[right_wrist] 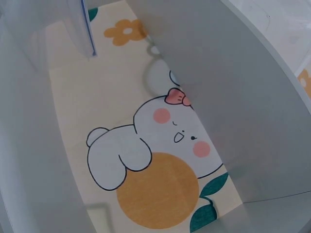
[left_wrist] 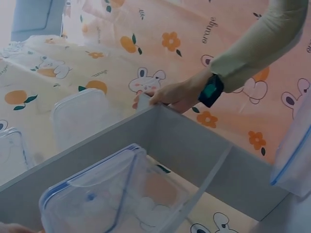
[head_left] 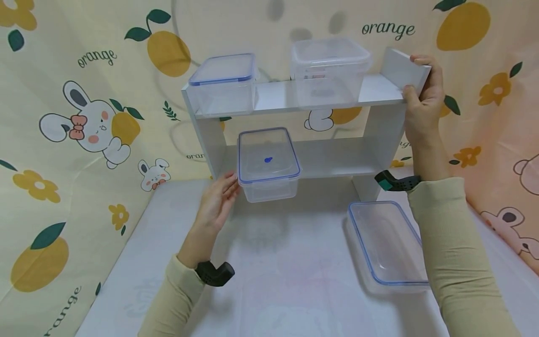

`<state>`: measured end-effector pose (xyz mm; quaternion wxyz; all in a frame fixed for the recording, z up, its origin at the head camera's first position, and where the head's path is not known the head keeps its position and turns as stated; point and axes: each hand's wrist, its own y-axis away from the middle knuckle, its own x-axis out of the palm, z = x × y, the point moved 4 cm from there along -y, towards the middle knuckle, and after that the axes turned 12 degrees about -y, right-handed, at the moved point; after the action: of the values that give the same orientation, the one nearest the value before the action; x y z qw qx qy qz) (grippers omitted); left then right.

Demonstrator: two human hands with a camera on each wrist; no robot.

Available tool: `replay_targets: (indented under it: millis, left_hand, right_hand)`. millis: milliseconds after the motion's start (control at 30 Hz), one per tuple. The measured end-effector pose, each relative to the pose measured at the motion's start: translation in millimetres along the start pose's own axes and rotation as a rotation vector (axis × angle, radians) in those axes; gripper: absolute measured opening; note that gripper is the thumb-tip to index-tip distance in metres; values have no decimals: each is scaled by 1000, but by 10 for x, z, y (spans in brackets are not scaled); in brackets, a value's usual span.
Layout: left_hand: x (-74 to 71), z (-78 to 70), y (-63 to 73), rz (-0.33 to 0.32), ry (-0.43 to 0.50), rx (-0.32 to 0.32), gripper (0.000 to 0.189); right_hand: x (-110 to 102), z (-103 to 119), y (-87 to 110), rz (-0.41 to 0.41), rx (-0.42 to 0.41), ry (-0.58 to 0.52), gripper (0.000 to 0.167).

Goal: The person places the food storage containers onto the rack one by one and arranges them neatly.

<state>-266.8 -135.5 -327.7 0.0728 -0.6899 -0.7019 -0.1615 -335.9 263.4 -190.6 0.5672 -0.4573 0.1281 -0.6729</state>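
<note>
A clear plastic food container (head_left: 269,157) with a blue-edged lid sits at the middle level of a white shelf unit (head_left: 337,152), its front end jutting past the shelf edge. My left hand (head_left: 214,203) is at the container's left side, fingertips against its wall below the lid. In the left wrist view only a bit of that hand shows beside the container (left_wrist: 92,194). My right hand (head_left: 425,100) grips the short upright panel (head_left: 404,70) at the shelf's top right end, thumb in front and fingers behind. The right wrist view shows the shelf's inside without the hand.
On the top shelf stand a blue-rimmed clear container (head_left: 223,84) at left and a clear-lidded one (head_left: 330,70) at right. Another blue-rimmed container (head_left: 387,243) lies on the white tabletop (head_left: 286,281), beside my right forearm. A patterned cloth (head_left: 97,164) hangs behind.
</note>
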Motion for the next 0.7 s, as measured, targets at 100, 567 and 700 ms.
replay_targets:
  millis: [100, 567, 700]
  left_hand:
    - [-2, 24, 41, -38, 15, 31, 11]
    - [40, -5, 309, -166, -69, 326, 19]
    - [49, -14, 367, -194, -148, 476, 16]
  right_hand:
    - [1, 1, -6, 7, -13, -3, 43]
    - [10, 8, 0, 1, -5, 17, 43]
    - [18, 14, 10, -2, -1, 22, 43]
